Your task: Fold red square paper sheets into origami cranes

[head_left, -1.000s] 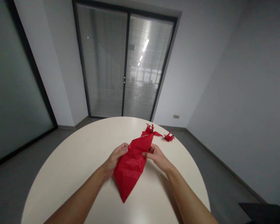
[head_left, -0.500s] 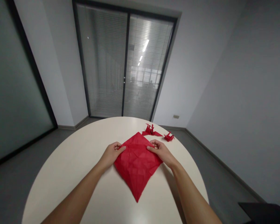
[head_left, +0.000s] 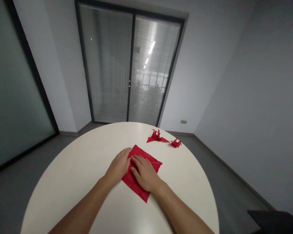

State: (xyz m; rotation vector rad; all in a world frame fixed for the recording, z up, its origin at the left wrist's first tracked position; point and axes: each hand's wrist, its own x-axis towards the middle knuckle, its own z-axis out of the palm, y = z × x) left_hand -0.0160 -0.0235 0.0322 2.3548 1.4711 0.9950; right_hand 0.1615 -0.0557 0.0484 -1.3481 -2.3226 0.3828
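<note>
A sheet of red paper (head_left: 134, 186), creased and folded into a smaller four-sided shape, lies on the round white table (head_left: 70, 182) in front of me. My left hand (head_left: 118, 165) grips the paper along its left edge, with the fingertips at the upper left side. Across the middle of the sheet rests my right hand (head_left: 144, 173), flat, palm down, its fingers stretched toward the left hand. Both hands cover part of the paper, so its folds there are hidden. The lower point and the right corner stick out past my right hand.
Beyond the paper, near the table's far right edge, stand red folded-paper cranes (head_left: 156, 136). A smaller red paper crane (head_left: 176, 143) sits to their right. A dark object (head_left: 273, 221) shows at the lower right, off the table.
The red paper has gone from a larger opened diamond to a smaller folded shape. My right hand has moved left from the right edge onto the middle of the paper.
</note>
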